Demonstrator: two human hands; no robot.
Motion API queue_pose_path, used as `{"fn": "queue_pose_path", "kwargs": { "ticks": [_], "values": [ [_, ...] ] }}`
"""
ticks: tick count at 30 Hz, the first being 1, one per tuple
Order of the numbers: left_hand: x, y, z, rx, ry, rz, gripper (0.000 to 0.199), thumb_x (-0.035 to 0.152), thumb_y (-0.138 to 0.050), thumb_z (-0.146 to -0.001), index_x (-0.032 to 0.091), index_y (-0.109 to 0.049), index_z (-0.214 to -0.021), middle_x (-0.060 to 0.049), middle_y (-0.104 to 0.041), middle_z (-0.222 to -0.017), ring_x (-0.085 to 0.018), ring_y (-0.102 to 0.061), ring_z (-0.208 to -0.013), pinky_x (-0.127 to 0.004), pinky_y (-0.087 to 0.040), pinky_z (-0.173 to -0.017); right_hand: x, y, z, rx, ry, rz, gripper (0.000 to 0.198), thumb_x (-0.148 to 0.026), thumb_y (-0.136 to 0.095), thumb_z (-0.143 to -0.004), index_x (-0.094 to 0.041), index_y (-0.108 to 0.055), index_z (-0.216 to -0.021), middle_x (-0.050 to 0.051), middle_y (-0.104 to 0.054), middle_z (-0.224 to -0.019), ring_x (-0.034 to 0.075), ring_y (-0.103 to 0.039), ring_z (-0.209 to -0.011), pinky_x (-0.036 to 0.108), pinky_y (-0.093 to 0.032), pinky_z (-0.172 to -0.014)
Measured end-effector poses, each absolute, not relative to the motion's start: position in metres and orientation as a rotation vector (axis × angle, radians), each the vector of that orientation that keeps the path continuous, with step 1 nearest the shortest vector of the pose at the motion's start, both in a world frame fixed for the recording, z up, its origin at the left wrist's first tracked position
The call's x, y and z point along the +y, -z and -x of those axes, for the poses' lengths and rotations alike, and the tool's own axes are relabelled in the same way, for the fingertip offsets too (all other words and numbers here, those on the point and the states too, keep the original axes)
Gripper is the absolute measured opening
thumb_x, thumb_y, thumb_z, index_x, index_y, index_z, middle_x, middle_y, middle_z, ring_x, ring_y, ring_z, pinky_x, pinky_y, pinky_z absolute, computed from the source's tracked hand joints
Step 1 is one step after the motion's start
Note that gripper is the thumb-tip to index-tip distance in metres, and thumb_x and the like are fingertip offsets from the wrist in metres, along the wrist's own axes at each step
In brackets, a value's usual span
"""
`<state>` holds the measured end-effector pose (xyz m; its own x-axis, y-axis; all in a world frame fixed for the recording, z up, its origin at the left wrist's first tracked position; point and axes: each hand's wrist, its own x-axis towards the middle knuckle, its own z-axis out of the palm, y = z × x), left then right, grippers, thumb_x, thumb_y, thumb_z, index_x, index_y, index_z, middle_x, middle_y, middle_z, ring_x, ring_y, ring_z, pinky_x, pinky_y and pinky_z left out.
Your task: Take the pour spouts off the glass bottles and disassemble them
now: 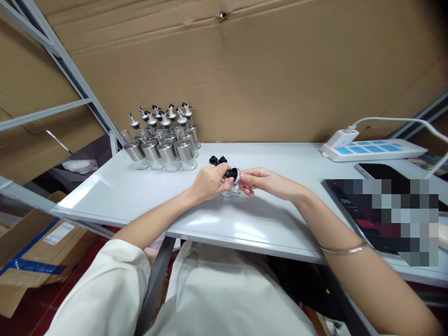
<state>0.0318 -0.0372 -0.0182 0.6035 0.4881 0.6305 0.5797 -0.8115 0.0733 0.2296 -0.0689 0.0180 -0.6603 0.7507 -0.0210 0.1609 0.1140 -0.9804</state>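
While the left hand (pixel 210 181) grips a black stopper (pixel 229 173) between thumb and fingers, the right hand (pixel 258 180) pinches the silver collar (pixel 238 176) at its end, thumb to forefinger, the other fingers curled. Stopper and collar lie at the centre of the dial, between the two hands, above a white tabletop (pixel 280 156). Just below them shows some clear glass (pixel 228 192), partly hidden; whether either hand touches it I cannot tell. At eleven o'clock from the hands, just beyond the left knuckles, are small black pieces (pixel 213 160).

At ten o'clock, glass bottles (pixel 167 152) with steel sleeves stand clustered; the front row has bare necks, while silver pourers (pixel 164 120) with black tips rise from those behind. A cardboard sheet (pixel 245 79) stands behind the table at twelve. Between two and three, a white power strip (pixel 371 148) with blue panels holds a plug (pixel 345 138). A dark phone (pixel 385 173) lies at three, and a tablet (pixel 341 198), its screen partly pixelated, between three and four. At four, a thin bracelet (pixel 345 250) circles the right forearm
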Motion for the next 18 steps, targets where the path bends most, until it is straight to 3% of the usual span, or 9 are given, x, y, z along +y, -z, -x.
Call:
{"fn": "queue_pose_path", "kwargs": {
  "ticks": [5,10,18],
  "values": [
    [-0.040,0.016,-0.031,-0.831,0.957,2.727,0.034,0.042,-0.026,-0.093,0.016,-0.047,-0.098,-0.004,-0.061,-0.081,-0.012,-0.055,-0.058,-0.023,-0.036,-0.055,-0.069,-0.020,-0.234,-1.947,-1.605,0.908,0.041,-0.056,-0.053,-0.082,-0.016,-0.055,-0.076,-0.003,-0.048,-0.058,0.010,-0.044,-0.056,0.029,-0.038,-0.062],
    [-0.039,0.014,-0.030,-0.810,0.886,2.805,0.030,0.036,-0.026,-0.094,0.016,-0.043,-0.108,-0.007,-0.062,-0.095,-0.011,-0.058,-0.062,-0.023,-0.038,-0.056,-0.066,-0.018,-0.233,-1.919,-1.556,0.881,0.040,-0.057,-0.056,-0.079,-0.017,-0.053,-0.076,0.000,-0.051,-0.071,0.012,-0.047,-0.066,0.030,-0.039,-0.068],
    [-0.025,0.005,-0.033,-0.956,0.667,2.676,0.031,0.037,-0.030,-0.093,0.017,-0.053,-0.088,-0.004,-0.062,-0.071,-0.014,-0.052,-0.059,-0.028,-0.038,-0.067,-0.064,-0.017,-0.231,-2.096,-1.108,0.980,0.043,-0.060,-0.044,-0.084,-0.019,-0.047,-0.069,-0.001,-0.043,-0.065,0.012,-0.039,-0.061,0.027,-0.033,-0.061]
  ]
}}
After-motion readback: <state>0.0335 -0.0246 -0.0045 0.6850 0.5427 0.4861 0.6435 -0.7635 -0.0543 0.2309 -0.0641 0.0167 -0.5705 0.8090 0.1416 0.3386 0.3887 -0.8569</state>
